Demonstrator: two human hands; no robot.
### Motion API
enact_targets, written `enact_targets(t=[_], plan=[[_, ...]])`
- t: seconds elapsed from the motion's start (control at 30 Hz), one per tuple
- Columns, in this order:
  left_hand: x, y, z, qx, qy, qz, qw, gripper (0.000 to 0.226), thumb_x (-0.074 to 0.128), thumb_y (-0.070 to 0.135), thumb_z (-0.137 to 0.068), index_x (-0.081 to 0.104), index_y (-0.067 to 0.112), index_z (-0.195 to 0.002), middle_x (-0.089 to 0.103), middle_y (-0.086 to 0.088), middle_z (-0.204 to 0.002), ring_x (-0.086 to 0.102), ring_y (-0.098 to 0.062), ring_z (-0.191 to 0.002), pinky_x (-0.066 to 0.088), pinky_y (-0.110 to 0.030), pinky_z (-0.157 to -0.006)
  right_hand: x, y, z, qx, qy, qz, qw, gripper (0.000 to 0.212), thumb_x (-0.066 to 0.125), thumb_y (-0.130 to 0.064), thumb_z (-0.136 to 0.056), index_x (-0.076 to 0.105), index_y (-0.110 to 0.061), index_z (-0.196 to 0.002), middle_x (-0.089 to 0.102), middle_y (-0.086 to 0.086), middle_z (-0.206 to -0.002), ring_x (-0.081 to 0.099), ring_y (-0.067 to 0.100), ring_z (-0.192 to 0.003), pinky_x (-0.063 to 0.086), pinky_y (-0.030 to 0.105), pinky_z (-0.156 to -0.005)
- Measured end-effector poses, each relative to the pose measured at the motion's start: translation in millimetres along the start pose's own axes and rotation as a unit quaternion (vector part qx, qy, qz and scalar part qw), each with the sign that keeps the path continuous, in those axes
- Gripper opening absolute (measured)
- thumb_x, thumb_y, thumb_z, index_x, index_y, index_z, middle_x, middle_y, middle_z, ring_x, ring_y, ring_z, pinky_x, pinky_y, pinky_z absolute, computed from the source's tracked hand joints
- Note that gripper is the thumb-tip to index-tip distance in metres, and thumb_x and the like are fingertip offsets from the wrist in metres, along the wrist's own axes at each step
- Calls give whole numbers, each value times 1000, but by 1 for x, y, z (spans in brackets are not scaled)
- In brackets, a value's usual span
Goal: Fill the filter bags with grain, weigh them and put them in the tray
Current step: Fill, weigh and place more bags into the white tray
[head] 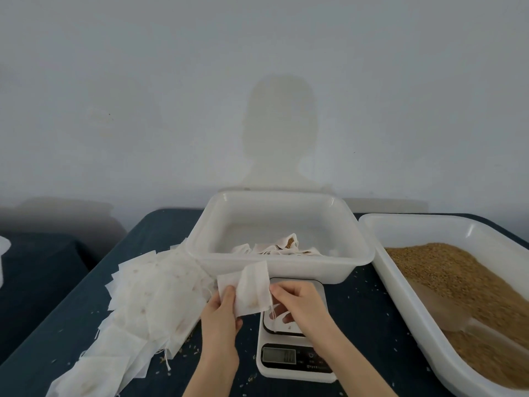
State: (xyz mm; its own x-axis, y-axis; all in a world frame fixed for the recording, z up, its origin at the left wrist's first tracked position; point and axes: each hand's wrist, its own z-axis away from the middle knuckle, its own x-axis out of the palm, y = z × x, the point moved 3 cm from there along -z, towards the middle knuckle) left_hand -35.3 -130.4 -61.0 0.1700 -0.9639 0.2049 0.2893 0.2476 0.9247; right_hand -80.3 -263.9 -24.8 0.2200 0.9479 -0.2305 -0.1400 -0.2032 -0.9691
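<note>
At the frame's centre the left hand [221, 310] and right hand [297, 300] pinch opposite edges of a limp, featherlight, probably tearable empty filter bag [252, 290].

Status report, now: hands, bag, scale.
Both hands on one empty bag above the scale: left hand grips its left edge, right hand pinches its right edge. Scale platform bare. Nothing in the way.
</note>
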Motion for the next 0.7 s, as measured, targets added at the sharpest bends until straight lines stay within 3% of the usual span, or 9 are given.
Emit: enact_targets(t=[0.13,0.2,0.3,0.4,0.47,0.53,0.63,0.7], plan=[[4,-3,3,43,-21,-69,996,15,47,28,-98,56,30,-86,56,2,-89,49,-13,-78,44,-29,-64,-10,-9,-3,-24,24,69,997,22,59,-23,-93,70,-25,-75,67,-11,-59,60,0,-51,45,14,-50],[4,-1,5,99,-36,-140,984,5,46,27,-98,51,28,-100,53,11,-93,51,-6,-83,44,-31,-68,-17,-13,-3,-37,29,94,994,21,61,-22,-91,69,-28,-73,67,-11,-58,60,-1,-52,45,11,-51],[1,3,8,210,-24,-301,930,48,52,31,-95,33,26,-139,53,14,-115,54,-11,-102,43,-35,-84,-28,-20,-3,-54,29,116,991,22,63,-21,-90,70,-28,-70,70,-10,-62,62,0,-52,42,9,-52],[0,18,15,288,18,-334,897,69,61,29,-90,24,30,-147,41,7,-140,44,-15,-124,42,-36,-98,-36,-25,-4,-70,25,130,989,24,63,-21,-91,70,-26,-69,69,-13,-61,63,1,-52,41,7,-51],[6,31,21,381,-15,-358,852,65,63,23,-88,32,32,-145,37,11,-142,36,-8,-126,35,-29,-100,-40,-28,-6,-75,29,151,985,23,61,-23,-92,71,-23,-71,68,-14,-61,63,0,-53,42,9,-53],[19,44,28,485,-96,-389,777,56,64,13,-89,45,33,-138,37,14,-139,29,-1,-124,28,-22,-100,-43,-31,-8,-81,31,177,980,25,61,-24,-92,69,-26,-69,67,-14,-60,62,0,-52,43,12,-56],[38,58,34,559,-176,-436,683,41,69,5,-84,67,27,-118,49,7,-133,40,-11,-122,32,-26,-100,-46,-34,-9,-86,13,188,978,31,59,-20,-92,63,-29,-62,63,-15,-55,60,0,-50,41,9,-53],[45,62,32,565,-191,-459,658,32,72,9,-82,71,25,-110,54,3,-132,46,-18,-122,33,-27,-100,-47,-35,-8,-83,-4,183,980,29,57,-19,-93,65,-27,-65,63,-16,-55,60,-1,-50,40,6,-51]])
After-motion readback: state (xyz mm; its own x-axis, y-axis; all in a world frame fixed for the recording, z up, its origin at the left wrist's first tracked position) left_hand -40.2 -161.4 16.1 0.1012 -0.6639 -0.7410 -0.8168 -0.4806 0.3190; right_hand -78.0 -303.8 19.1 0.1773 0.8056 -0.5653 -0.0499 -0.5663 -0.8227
